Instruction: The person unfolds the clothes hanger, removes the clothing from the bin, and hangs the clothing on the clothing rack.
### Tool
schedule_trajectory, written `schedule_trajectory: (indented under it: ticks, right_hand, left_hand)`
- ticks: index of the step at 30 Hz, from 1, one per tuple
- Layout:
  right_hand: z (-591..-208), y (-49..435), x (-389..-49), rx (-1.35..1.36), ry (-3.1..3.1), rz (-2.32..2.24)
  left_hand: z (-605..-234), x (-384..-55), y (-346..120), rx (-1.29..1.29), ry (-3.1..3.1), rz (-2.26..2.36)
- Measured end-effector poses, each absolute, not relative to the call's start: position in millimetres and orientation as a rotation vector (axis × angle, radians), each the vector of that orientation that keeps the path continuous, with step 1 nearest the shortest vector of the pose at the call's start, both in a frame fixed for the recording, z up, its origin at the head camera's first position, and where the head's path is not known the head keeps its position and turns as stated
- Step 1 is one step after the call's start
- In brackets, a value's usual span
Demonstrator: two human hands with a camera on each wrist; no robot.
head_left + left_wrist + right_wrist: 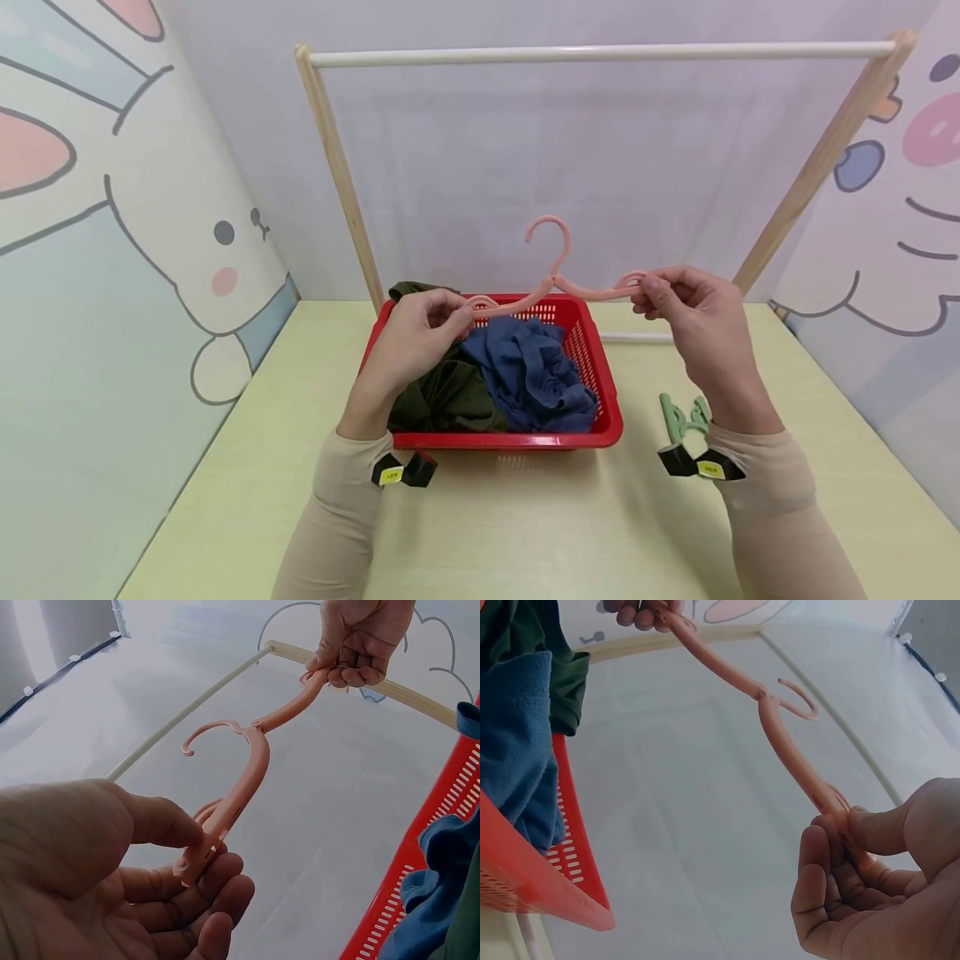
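Note:
A pink plastic clothes hanger (527, 302) is held up over the red basket, its hook pointing upward and its two arms spread out. My left hand (411, 343) pinches the end of one arm between thumb and fingers. At the opposite end, my right hand (699, 327) grips the other arm in the same way. In the left wrist view the thumb presses on the tip of the hanger (251, 769). Below lie a blue cloth (536, 379) and a dark green cloth (450, 392), crumpled in the red basket (495, 441).
A rack with a white rail (600, 53) and wooden posts (341, 179) stands behind the basket. A green folded hanger (678, 421) lies on the table (510, 525) by my right wrist. Cartoon-printed panels (150, 208) flank the table on both sides.

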State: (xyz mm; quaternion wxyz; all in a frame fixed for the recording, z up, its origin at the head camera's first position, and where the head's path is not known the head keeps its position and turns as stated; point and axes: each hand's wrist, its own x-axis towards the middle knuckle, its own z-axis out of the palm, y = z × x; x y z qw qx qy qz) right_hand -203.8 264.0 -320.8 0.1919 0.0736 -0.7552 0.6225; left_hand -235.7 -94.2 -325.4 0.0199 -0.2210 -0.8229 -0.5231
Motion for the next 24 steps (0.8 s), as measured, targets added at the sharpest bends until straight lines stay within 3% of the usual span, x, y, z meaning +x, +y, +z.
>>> schedule_trajectory:
  ticks: [24]
  right_hand:
    - [-317.8, 256.9, -202.2, 0.215, -2.329, 1.746]
  left_hand:
    - [-328.8, -240.1, -94.0, -0.663, -2.513, -1.627]
